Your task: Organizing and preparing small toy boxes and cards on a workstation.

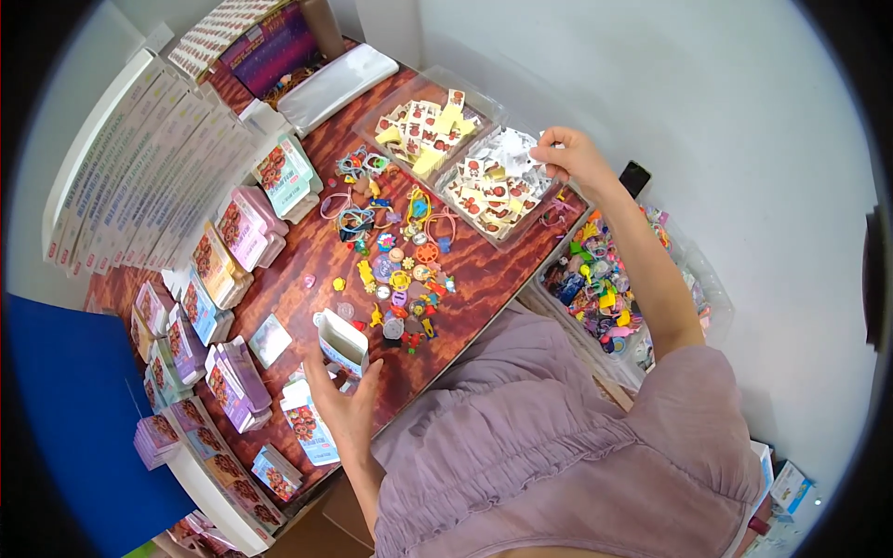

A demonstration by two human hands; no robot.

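Observation:
My left hand (344, 402) is closed round a small open-topped box (343, 346), light blue outside and white inside, tilted above the table's near edge. Under that hand lies a flat blue printed carton (308, 428). Over at the far right, my right hand (574, 160) pinches at the rim of a clear tray (499, 240) full of small printed cards and white paper pieces (514, 152). What its fingertips hold is too small to make out. Between my hands a spread of small toys, hair ties and trinkets (400, 270) covers the patterned red-brown table (298, 246).
A second clear tray of cards (423, 126) stands beside the first. Stacks of coloured cartons (246, 228) line the left, with tall white stacks (139, 167) behind. A bin of bright trinkets (605, 288) and a phone (635, 179) sit right, below the table edge.

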